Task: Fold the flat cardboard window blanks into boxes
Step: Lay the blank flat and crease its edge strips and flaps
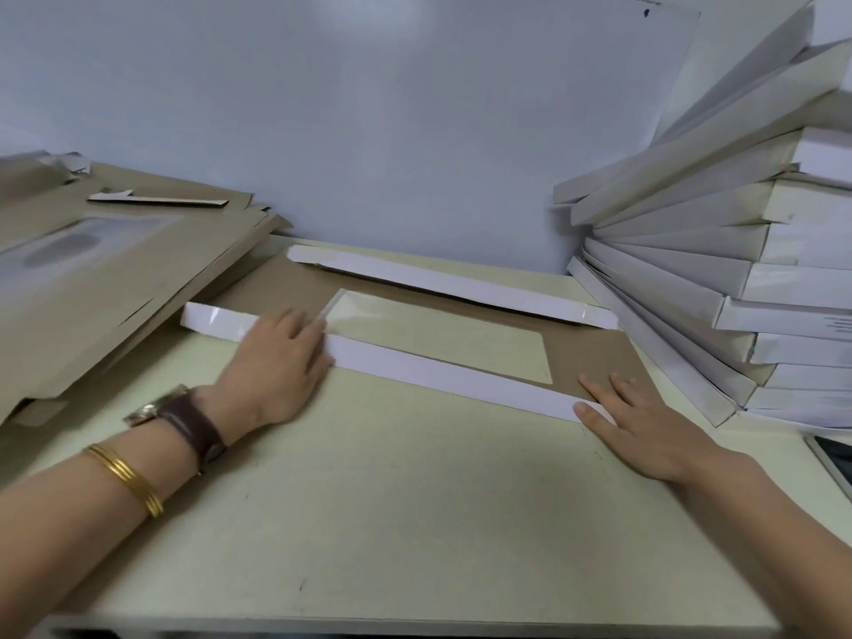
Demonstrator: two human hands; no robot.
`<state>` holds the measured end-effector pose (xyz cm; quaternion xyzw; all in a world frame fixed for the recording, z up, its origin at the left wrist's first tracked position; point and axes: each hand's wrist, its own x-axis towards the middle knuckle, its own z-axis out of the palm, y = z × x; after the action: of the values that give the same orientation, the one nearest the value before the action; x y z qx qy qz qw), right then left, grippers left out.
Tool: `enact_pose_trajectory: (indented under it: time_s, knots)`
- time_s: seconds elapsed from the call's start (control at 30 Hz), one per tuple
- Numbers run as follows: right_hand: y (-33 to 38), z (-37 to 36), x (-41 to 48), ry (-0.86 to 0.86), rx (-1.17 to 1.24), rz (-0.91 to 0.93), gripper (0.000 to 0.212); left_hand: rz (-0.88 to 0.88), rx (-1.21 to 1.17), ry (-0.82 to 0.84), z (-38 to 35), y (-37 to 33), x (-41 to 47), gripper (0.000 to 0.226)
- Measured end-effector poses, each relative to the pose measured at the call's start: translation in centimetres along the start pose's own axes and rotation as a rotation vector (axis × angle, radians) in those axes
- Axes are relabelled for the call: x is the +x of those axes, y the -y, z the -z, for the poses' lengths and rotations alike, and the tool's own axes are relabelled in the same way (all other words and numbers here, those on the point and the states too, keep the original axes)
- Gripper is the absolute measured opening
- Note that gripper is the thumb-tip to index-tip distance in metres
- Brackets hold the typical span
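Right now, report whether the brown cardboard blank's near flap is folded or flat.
Folded: the near flap shows white, turned inward under the left hand.

1. The light is even and moderately bright and comes from overhead; a pale bright patch sits high on the wall (359, 25).
2. Shadows are soft, with only faint grey smudges on the tabletop (415, 523) beside the left hand (276, 362) and the right hand (645, 426).
3. Small glare spots shine on the left end of the glossy white flap (216, 318), and a dull sheen lies on the window film (438, 329).
4. Wide-angle distortion bends lines near the edges: the stack of boxes (737, 251) fans and leans.
5. The pile of flat blanks (92, 279) and the top right corner look soft and smeared, while the centre is sharper.
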<state>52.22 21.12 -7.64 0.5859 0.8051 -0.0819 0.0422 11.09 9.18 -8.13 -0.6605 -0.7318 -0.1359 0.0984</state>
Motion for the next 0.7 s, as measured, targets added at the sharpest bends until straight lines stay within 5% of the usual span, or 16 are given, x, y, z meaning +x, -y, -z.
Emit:
enact_pose_trajectory:
  time_s: [0.27,0.5,0.7]
  knots:
    - [4.1,-0.3,-1.1,-0.035,-0.172,-0.122,0.077,-0.191,-0.255,0.130,-0.5,-9.9,0.2,0.053]
    - [8.5,-0.3,-2.3,-0.133,-0.330,-0.080,0.082,-0.156,-0.316,0.359,-0.6,-13.7,0.9,0.054]
    - [12.3,0.4,-3.5,-0.226,-0.283,0.082,0.069,-0.056,-0.279,0.367,-1.3,-13.7,1.9,0.057]
